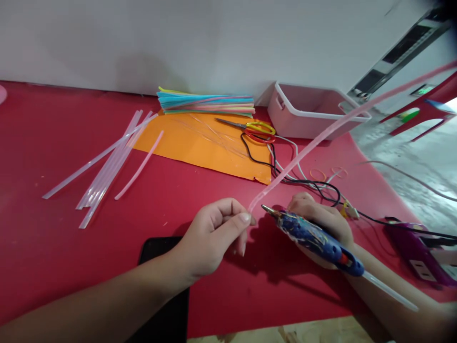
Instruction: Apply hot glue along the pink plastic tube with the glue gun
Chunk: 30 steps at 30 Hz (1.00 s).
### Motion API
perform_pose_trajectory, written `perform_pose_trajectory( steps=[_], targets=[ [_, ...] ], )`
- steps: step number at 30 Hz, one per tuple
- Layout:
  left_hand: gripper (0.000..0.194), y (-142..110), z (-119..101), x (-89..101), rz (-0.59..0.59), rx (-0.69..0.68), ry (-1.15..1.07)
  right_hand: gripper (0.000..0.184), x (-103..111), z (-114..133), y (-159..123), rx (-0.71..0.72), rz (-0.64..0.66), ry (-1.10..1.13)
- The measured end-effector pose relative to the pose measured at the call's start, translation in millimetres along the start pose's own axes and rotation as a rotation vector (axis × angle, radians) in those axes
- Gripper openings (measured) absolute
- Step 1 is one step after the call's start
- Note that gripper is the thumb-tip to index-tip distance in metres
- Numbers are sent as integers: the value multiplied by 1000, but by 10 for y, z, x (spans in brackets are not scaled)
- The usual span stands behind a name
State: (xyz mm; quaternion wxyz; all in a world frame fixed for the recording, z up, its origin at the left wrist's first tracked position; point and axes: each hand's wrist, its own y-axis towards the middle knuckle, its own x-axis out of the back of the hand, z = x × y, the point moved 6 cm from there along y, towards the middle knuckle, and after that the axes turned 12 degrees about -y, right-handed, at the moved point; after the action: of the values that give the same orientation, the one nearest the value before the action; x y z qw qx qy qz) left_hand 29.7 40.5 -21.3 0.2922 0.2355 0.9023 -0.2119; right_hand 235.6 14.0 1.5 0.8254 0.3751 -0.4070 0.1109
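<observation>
Glue gun (pixel 314 239) gripped in my right hand (pixel 326 219), I pinched the pink stem (pixel 314 142) by its end in my left hand (pixel 214 233), seemingly to steady it near the nozzle (pixel 269 210), nearer me than the orange sheet (pixel 167 145).

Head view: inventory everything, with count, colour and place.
Long strip: 1, pink, centre-right
Glue gun: 1, blue, front-right
Loose sticks: several, translucent, left
Short strip: 1, pink, left
Stems: 1 bundle, mixed, rear
Sheet: 1, orange, centre
Scissors: 1, yellow-red, on sheet
Bin: 1, pink, rear-right
Cords: several, black and white, right
Bands: 2, orange, right
Power strip: 1, purple, right
Flat slab: 1, black, front
Table: 1, red, beneath
Wall: 1, grey-white, rear
Furniture: unclear count, red, far right
Left hand: 1, fingers pinching long strip
Right hand: 1, around glue gun
</observation>
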Motion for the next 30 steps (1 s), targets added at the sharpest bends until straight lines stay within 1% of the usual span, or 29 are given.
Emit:
perform_pose_trajectory(
  steps=[2, 5, 8, 16, 20, 30],
  targets=[
    [29, -8, 1, -15, 13, 15, 7, 8, -18, 28, 20, 36, 33, -45],
    [29, -19, -1, -27, 18, 31, 16, 11, -30, 63, 43, 57, 39, -82],
    [27, -25, -3, -32, 17, 39, 26, 11, -35, 61, 42, 49, 26, -81],
    [22, -40, 1, -33, 49, 31, 18, 9, -43, -20, -50, 8, 43, -97],
    [21, -51, 5, -34, 60, 27, 17, 8, -39, -32, -60, 11, 63, -104],
    [21, -48, -31, -61, 68, 12, 52, 8, -18, 0, -18, 33, 44, -147]
  ],
)
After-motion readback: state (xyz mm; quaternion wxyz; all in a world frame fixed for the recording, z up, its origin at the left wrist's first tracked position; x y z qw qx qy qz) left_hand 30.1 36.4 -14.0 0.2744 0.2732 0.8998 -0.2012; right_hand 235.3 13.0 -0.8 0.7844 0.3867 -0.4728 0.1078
